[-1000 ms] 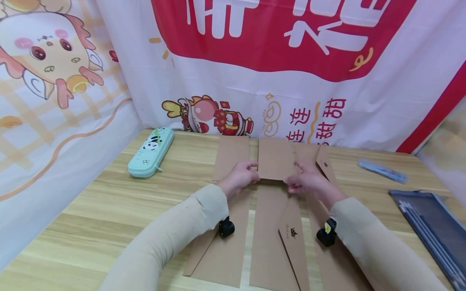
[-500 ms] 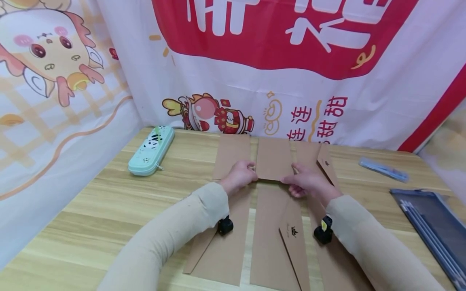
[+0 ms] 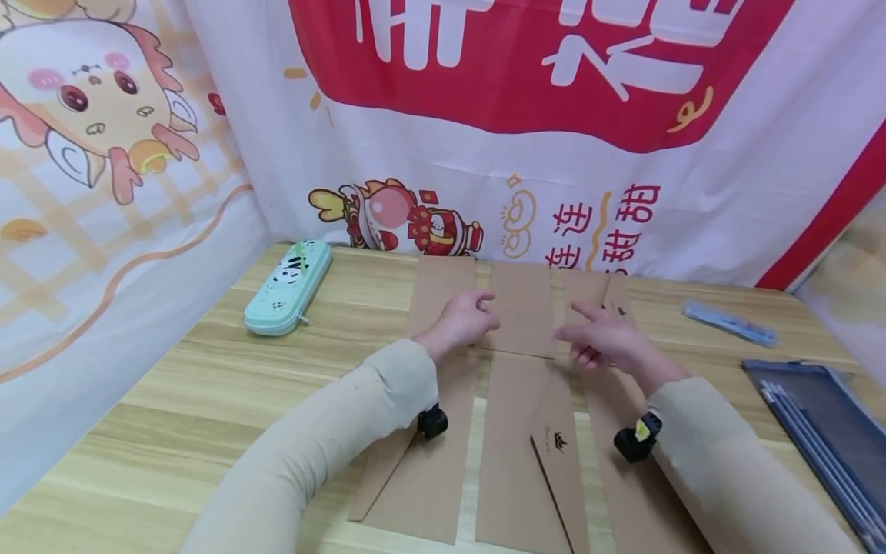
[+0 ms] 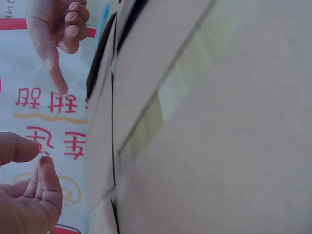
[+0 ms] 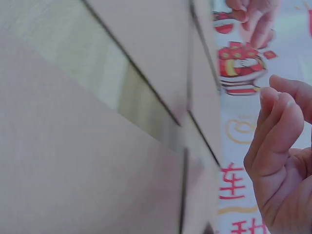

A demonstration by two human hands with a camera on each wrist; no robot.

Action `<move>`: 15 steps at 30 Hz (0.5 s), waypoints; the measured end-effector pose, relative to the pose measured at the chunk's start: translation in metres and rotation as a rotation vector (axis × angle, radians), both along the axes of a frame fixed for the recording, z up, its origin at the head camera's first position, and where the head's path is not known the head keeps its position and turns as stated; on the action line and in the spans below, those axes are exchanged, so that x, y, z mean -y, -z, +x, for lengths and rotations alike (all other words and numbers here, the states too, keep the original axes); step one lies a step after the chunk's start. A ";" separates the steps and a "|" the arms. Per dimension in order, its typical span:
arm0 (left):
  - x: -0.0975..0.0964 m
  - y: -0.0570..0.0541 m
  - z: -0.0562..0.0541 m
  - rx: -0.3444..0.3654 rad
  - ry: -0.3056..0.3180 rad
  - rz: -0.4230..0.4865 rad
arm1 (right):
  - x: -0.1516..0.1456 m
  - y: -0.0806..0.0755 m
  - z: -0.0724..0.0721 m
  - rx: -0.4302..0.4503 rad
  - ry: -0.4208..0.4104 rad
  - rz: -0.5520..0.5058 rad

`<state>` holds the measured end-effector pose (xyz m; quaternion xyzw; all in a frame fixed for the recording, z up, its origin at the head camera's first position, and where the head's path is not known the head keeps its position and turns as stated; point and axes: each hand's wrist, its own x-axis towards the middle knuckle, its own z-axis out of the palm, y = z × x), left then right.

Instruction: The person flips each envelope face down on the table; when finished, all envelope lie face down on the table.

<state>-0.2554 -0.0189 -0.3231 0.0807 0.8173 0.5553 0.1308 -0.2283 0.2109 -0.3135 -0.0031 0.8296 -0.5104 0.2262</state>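
Observation:
Brown paper envelopes lie on the wooden table in two rows of three. In the head view, the back middle envelope (image 3: 519,308) lies flat between my hands, its near edge meeting the front middle envelope (image 3: 512,454), whose slanted flap bears a small black crown. My left hand (image 3: 462,319) hovers over its left edge, thumb and fingers apart and holding nothing. Off its right edge, my right hand (image 3: 609,342) is loosely spread and also holds nothing. The back left envelope (image 3: 443,281) and back right envelope (image 3: 581,288) are partly covered by my hands. Both wrist views show loosely bent, unoccupied fingers.
A mint panda pencil case (image 3: 287,292) lies at the back left. To the right are a light-blue slim case (image 3: 730,323) and a dark mesh pouch (image 3: 831,446) with several pencils. A printed cloth (image 3: 415,154) hangs along the table's back edge.
Both hands have let go of the back middle envelope and drawn apart, the right one moving right. The envelope's near edge has come down flat onto the table, slightly nearer me.

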 end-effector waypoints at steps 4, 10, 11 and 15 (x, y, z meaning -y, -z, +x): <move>-0.012 -0.002 0.005 -0.075 0.002 0.086 | -0.013 -0.012 0.009 -0.050 0.008 -0.024; -0.037 -0.001 0.010 -0.162 -0.055 0.293 | -0.038 -0.019 0.017 -0.102 0.050 -0.098; -0.042 0.000 0.011 -0.160 -0.059 0.310 | -0.042 -0.020 0.018 -0.109 0.066 -0.105; -0.057 0.001 0.013 -0.148 -0.041 0.331 | -0.061 -0.024 0.022 -0.134 0.120 -0.159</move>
